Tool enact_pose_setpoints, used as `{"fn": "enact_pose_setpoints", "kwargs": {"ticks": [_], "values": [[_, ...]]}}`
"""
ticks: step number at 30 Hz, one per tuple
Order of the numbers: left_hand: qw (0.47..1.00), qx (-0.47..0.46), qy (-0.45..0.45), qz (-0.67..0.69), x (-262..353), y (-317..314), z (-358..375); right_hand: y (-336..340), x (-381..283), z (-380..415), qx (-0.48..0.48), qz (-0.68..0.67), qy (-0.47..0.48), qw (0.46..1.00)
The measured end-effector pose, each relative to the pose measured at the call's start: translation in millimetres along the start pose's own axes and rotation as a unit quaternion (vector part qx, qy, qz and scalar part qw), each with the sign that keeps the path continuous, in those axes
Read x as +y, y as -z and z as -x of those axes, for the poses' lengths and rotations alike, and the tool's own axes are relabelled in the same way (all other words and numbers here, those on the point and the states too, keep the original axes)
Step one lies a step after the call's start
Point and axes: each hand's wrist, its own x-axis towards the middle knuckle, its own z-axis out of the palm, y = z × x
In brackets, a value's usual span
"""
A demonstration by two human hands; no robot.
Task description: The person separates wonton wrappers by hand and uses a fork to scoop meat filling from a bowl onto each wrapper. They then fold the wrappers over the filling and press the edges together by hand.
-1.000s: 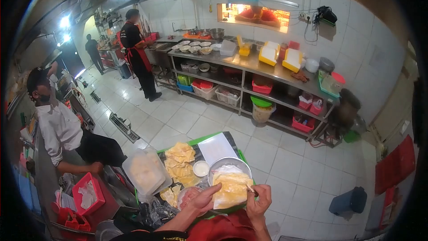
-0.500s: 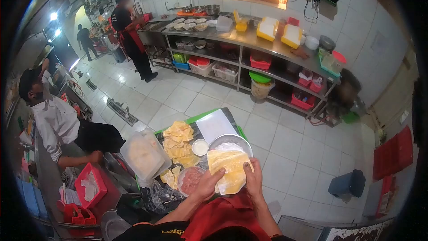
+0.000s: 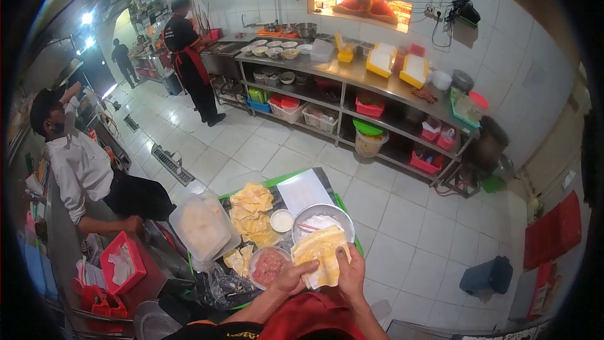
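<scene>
Both my hands hold a small stack of yellow dough wrappers (image 3: 321, 253), dusted with white and bent at the edges. My left hand (image 3: 294, 277) pinches its left edge, thumb on top. On the opposite edge, my right hand (image 3: 352, 272) grips it with the thumb on the face. Just behind the wrappers is a metal bowl (image 3: 343, 215) of white powder with a reddish stick-like thing in it. A bowl of raw minced meat (image 3: 269, 266) stands beside my left wrist. Loose yellow wrappers (image 3: 250, 204) lie in piles farther left, near a small white cup (image 3: 281, 221).
A clear plastic container (image 3: 202, 225) stands at the table's left, and a white board (image 3: 306, 190) lies at the back. A co-worker in a white shirt (image 3: 82, 173) leans at the left. Across the tiled floor runs a steel shelf counter (image 3: 352, 72); a blue bin (image 3: 486, 275) stands right.
The wrappers have shifted slightly down and tilted, and their edges now fan apart. More of the powder bowl shows behind them. Both hands keep their hold.
</scene>
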Motion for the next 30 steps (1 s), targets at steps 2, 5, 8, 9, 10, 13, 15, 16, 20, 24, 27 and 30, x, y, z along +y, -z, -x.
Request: {"fn": "enact_pose_setpoints", "kwargs": {"ticks": [2, 5, 8, 9, 10, 13, 15, 16, 20, 24, 27, 30], "values": [[0.999, -0.003, 0.013, 0.032, 3, 0, 2, 5, 6, 3, 0.015, 0.008, 0.023, 1.0], [0.996, -0.01, 0.02, 0.083, 9, -7, 5, 10, 6, 3, 0.028, 0.059, 0.059, 0.996], [0.993, -0.01, 0.016, 0.115, 9, -12, 7, 9, 5, 2, 0.035, 0.058, 0.061, 0.996], [0.992, -0.008, 0.016, 0.125, 8, -13, 9, 7, 9, 1, 0.047, 0.052, 0.078, 0.994], [0.992, -0.007, 0.016, 0.126, 7, -11, 8, 6, 11, 1, 0.06, 0.047, 0.094, 0.993], [0.999, -0.031, -0.019, 0.012, 6, -10, 10, 1, 8, 4, 0.058, 0.019, 0.061, 0.996], [0.998, 0.022, 0.004, -0.066, 10, -14, 11, 2, 4, 3, 0.052, 0.027, 0.058, 0.997], [0.998, 0.022, 0.008, -0.065, 12, -14, 12, 3, 3, 2, 0.044, 0.035, 0.058, 0.997], [0.995, 0.015, 0.033, 0.089, 23, -21, 14, 11, -9, 1, 0.012, 0.071, 0.023, 0.997], [0.996, 0.0, 0.014, 0.086, 22, -29, 14, 4, -8, 3, 0.006, 0.25, 0.154, 0.956], [0.999, -0.028, -0.03, -0.006, 22, -34, 17, 0, -5, 6, 0.026, 0.176, 0.101, 0.979], [0.999, -0.019, -0.032, 0.002, 24, -38, 19, -10, -8, 8, 0.051, 0.149, 0.093, 0.983]]}}
